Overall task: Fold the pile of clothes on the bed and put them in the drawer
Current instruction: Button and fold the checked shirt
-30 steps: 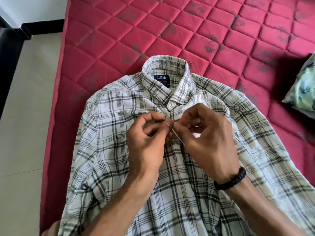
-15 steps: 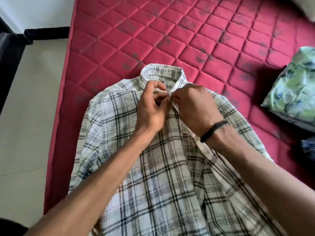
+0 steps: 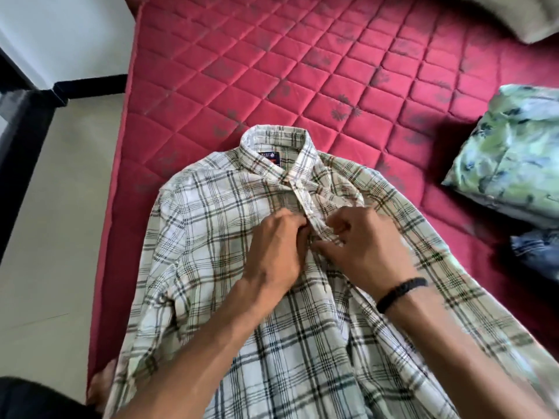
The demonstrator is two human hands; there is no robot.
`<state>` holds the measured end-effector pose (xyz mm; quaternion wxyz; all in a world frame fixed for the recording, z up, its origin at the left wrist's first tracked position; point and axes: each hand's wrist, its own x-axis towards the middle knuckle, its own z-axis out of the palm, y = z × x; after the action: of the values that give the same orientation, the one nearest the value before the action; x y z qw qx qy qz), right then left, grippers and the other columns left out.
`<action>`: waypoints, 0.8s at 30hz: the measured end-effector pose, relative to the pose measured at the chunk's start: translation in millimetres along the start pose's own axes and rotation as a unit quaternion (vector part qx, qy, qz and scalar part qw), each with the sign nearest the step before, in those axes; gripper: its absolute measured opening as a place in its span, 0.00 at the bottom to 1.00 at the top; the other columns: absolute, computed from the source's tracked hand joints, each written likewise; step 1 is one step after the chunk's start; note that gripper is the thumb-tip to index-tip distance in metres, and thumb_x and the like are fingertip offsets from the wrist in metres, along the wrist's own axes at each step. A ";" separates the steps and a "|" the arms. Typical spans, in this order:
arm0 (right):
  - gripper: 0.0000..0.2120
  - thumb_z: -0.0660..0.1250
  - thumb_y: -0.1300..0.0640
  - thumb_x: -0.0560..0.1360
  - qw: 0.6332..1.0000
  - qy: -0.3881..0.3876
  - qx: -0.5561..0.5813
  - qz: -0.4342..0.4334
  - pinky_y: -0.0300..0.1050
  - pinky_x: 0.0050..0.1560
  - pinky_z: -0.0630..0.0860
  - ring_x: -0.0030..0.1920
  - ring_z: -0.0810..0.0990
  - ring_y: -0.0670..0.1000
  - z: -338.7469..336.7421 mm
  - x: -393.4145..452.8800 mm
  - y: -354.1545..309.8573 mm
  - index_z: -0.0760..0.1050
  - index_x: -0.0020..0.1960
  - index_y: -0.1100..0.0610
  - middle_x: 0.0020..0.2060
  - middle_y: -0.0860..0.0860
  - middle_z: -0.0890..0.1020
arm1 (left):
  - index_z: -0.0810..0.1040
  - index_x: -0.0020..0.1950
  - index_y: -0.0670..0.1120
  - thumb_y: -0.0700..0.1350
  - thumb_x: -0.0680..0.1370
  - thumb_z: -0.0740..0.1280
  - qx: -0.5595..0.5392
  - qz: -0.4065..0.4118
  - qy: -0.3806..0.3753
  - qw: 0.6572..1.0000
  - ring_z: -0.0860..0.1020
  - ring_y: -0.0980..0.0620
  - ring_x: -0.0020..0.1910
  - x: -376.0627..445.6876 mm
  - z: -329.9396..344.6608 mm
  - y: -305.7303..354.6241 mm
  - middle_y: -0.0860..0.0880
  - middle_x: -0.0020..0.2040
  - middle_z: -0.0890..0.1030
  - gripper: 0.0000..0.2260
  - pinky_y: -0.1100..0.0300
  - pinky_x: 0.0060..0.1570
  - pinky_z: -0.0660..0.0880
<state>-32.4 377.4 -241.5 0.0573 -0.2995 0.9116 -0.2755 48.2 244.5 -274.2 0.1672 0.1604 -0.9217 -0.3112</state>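
Observation:
A white plaid shirt (image 3: 211, 243) lies face up on the red quilted mattress (image 3: 272, 65), collar pointing away from me. The top of its button placket is closed just under the collar. My left hand (image 3: 273, 252) and my right hand (image 3: 366, 246) meet on the placket a little lower down the chest. Each pinches one edge of the shirt front, fingers curled. A black band sits on my right wrist.
A folded green floral garment (image 3: 511, 158) lies at the right edge of the mattress, with a blue denim piece (image 3: 538, 252) just below it. A grey pillow corner (image 3: 520, 16) shows top right. Pale floor tiles (image 3: 60, 237) run along the bed's left side.
Both hands have dropped from the collar to a spot lower on the placket. The collar button area now lies closed and uncovered.

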 end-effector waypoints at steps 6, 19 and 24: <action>0.04 0.73 0.55 0.76 1.000 0.008 0.005 0.001 0.51 0.43 0.79 0.43 0.81 0.56 5.5 -4.6 0.0 0.81 0.45 0.55 0.42 0.53 0.83 | 0.84 0.57 0.45 0.43 0.80 0.73 0.023 -0.055 -0.035 0.998 0.77 0.56 0.41 -3.3 -0.6 14.5 0.51 0.49 0.81 0.07 0.70 0.38 0.71; 0.09 0.69 0.59 0.77 0.995 -0.002 0.078 0.056 0.47 0.31 0.76 0.34 0.79 0.53 -5.9 -7.3 -6.2 0.75 0.38 0.59 0.33 0.52 0.80 | 0.83 0.44 0.51 0.42 0.75 0.77 -0.161 -0.248 0.025 0.955 0.83 0.60 0.34 -5.5 -11.4 29.6 0.56 0.39 0.84 0.05 0.72 0.29 0.74; 0.10 0.71 0.58 0.72 0.989 -0.032 0.113 0.088 0.51 0.27 0.77 0.30 0.80 0.54 -0.3 -11.3 -8.7 0.77 0.34 0.60 0.29 0.55 0.81 | 0.84 0.42 0.52 0.42 0.73 0.79 -0.189 -0.236 0.096 0.948 0.80 0.71 0.36 -19.0 -3.0 37.0 0.59 0.35 0.83 0.06 0.75 0.29 0.74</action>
<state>-18.9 378.2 -237.3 0.1438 -0.2189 0.8952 -0.3607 59.2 278.5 -252.7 0.2042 0.3678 -0.7613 -0.4935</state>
